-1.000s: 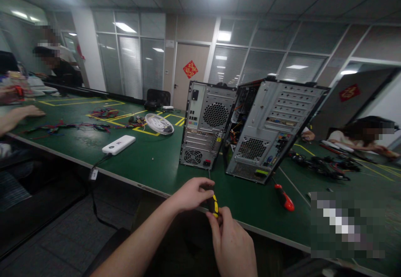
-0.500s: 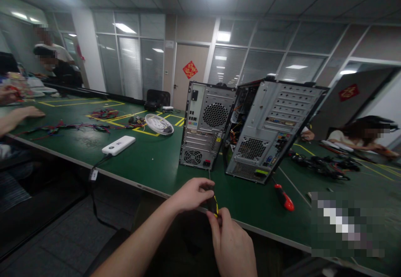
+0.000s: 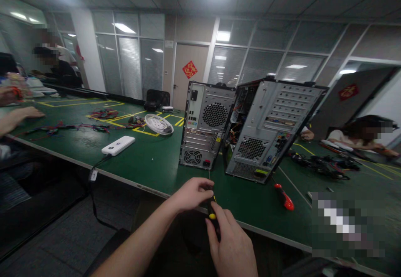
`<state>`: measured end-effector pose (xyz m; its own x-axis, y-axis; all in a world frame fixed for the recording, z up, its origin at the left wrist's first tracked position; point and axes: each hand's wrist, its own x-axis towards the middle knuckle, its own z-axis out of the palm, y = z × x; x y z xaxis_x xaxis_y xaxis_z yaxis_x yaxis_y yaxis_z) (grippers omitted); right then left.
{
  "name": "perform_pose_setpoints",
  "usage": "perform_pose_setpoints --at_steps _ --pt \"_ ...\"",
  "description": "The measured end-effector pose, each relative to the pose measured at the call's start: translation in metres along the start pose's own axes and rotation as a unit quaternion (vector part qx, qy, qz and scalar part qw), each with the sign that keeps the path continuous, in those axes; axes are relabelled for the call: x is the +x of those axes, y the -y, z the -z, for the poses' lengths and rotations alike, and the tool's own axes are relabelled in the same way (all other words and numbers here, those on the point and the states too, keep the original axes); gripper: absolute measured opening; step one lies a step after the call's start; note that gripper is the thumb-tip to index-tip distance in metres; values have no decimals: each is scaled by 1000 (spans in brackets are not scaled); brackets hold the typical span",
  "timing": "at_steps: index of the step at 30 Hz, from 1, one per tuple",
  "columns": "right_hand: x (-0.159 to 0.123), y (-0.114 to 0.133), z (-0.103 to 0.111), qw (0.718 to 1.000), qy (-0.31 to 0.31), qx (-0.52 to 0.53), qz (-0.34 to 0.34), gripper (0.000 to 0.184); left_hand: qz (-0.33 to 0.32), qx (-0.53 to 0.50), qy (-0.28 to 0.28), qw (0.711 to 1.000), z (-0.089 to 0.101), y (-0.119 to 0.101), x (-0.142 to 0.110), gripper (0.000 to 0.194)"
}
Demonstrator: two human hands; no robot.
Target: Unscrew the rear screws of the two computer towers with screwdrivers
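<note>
Both hands meet at the near edge of the green table (image 3: 150, 160). My left hand (image 3: 191, 193) pinches the upper part of a black and yellow screwdriver (image 3: 213, 213). My right hand (image 3: 232, 243) is closed round its handle from below. The thin shaft points up toward two grey computer towers: one closed tower (image 3: 205, 124) and, on its right, an open tower (image 3: 269, 128) with its inside showing. Both stand with their backs toward me.
A red-handled screwdriver (image 3: 284, 197) lies right of the towers. A white box with a cable (image 3: 118, 145), a white fan grille (image 3: 159, 123) and coloured wires (image 3: 72, 126) lie at left. Black cables (image 3: 326, 165) lie at right. Other people sit at both ends.
My right hand has shifted its hold on the screwdriver handle, and the yellow part has turned and now shows higher. The left hand has stayed in place.
</note>
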<state>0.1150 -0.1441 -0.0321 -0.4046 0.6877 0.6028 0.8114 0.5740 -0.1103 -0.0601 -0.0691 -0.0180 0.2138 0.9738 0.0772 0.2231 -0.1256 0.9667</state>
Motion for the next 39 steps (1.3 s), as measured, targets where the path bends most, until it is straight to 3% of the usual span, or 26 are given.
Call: perform_pose_setpoints --at_steps 19,26,28,33,36,39 --pt "0 -4 -5 998 -52 -9 19 25 -5 13 -6 1000 -1 -4 -1 51" --pt "2 -3 -3 999 -46 3 5 25 -19 73 -40 996 2 -4 1 47" --pt "2 -2 -3 999 -44 6 0 26 -39 116 -82 989 12 -6 2 39" --pt "3 -1 -2 999 -34 23 -19 25 -86 182 -296 934 57 -7 17 23" --pt "3 0 -3 998 -23 48 -40 23 -98 207 -365 902 89 -3 33 40" --pt "4 1 -3 996 -21 72 -58 21 -110 179 -349 913 116 0 50 74"
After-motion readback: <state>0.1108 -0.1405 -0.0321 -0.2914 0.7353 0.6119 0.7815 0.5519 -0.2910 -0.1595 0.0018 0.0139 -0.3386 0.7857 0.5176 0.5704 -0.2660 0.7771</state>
